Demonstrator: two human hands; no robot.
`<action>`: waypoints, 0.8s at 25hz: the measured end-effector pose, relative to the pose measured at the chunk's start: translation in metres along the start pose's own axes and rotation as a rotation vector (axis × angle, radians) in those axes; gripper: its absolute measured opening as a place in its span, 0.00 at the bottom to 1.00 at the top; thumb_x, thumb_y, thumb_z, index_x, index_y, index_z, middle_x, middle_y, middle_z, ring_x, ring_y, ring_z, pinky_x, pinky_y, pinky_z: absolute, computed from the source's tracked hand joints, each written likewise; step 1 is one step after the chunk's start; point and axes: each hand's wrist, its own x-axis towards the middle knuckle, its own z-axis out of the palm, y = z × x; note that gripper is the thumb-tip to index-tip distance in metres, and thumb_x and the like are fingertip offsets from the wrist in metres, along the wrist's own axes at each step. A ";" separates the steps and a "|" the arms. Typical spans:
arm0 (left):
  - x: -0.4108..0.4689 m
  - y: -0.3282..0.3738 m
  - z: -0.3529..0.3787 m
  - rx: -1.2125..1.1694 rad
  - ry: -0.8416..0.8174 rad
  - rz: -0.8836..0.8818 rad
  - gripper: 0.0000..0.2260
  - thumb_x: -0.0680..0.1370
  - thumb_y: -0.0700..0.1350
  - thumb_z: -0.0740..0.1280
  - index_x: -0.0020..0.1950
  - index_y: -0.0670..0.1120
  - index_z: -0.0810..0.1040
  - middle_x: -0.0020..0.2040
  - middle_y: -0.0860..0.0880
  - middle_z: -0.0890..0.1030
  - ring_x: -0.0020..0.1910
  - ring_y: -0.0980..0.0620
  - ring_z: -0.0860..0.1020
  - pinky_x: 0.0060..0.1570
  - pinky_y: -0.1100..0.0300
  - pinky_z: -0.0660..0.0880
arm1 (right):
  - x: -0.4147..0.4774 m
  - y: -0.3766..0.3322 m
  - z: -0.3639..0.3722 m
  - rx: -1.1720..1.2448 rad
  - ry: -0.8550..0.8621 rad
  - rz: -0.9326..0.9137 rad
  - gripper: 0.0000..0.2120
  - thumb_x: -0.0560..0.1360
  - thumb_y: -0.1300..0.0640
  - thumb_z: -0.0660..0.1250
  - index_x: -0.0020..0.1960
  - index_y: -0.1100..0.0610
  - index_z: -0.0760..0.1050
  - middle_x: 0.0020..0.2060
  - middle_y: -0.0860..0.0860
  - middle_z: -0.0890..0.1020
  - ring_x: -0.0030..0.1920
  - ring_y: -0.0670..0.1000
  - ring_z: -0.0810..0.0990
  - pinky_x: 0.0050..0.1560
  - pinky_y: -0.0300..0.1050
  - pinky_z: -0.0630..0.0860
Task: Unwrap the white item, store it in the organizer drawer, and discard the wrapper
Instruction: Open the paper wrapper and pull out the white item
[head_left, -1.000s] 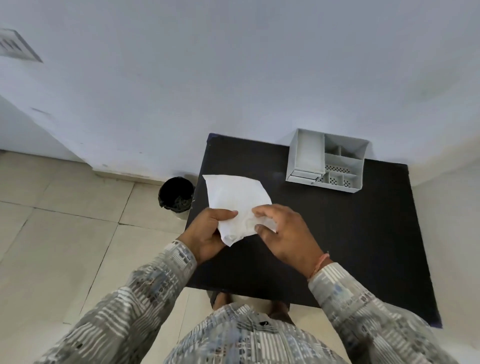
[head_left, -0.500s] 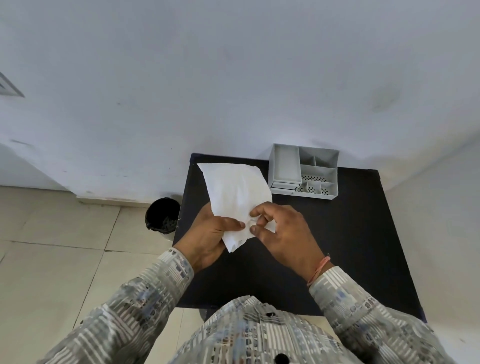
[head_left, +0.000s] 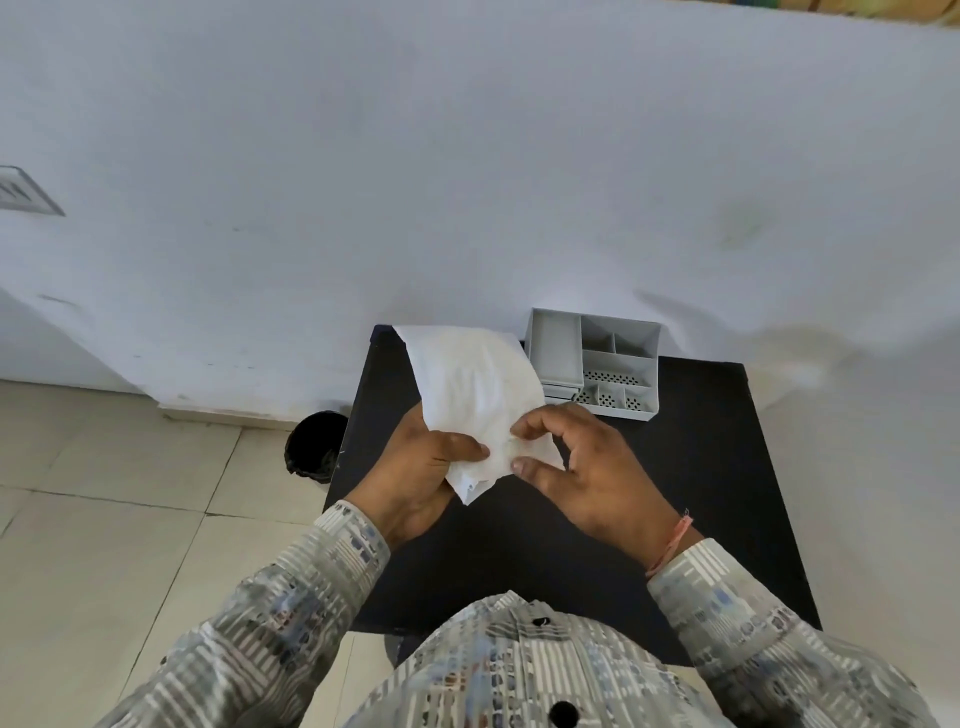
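A white wrapped item (head_left: 475, 397) is held up above the black table (head_left: 717, 467), its far end rising toward the wall. My left hand (head_left: 415, 475) grips its near left edge with the thumb across the front. My right hand (head_left: 582, 467) pinches its near right edge between thumb and forefinger. The grey organizer (head_left: 595, 361) stands at the table's back edge, partly hidden behind the wrapper. It has a long compartment on the left and several small perforated ones on the right. What is inside the wrapper is hidden.
A black waste bin (head_left: 314, 444) stands on the tiled floor just left of the table. The white wall rises directly behind the table. Tiled floor stretches away to the left.
The wrapped item has been lifted and tipped up toward the wall. My right hand's grip has shifted to a thumb-and-forefinger pinch on its near edge. The view has tilted up.
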 end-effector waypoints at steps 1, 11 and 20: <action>0.000 -0.001 0.005 -0.009 0.003 -0.003 0.33 0.69 0.27 0.70 0.74 0.40 0.75 0.67 0.35 0.81 0.66 0.34 0.82 0.53 0.44 0.84 | -0.001 0.002 -0.006 -0.033 -0.038 -0.022 0.06 0.75 0.53 0.77 0.51 0.47 0.83 0.52 0.42 0.80 0.54 0.42 0.78 0.55 0.38 0.73; -0.002 -0.012 0.035 -0.404 0.184 -0.131 0.39 0.78 0.70 0.64 0.76 0.40 0.76 0.73 0.36 0.80 0.74 0.35 0.76 0.71 0.26 0.70 | -0.015 -0.003 -0.049 0.295 0.123 -0.180 0.03 0.81 0.57 0.70 0.51 0.50 0.79 0.54 0.45 0.88 0.60 0.44 0.85 0.61 0.40 0.80; -0.011 -0.054 0.045 -0.127 0.338 0.026 0.20 0.79 0.39 0.73 0.72 0.43 0.79 0.65 0.38 0.85 0.62 0.34 0.85 0.59 0.36 0.83 | 0.000 0.047 -0.057 0.767 0.217 0.195 0.05 0.82 0.57 0.69 0.51 0.58 0.80 0.49 0.52 0.87 0.51 0.52 0.86 0.50 0.47 0.83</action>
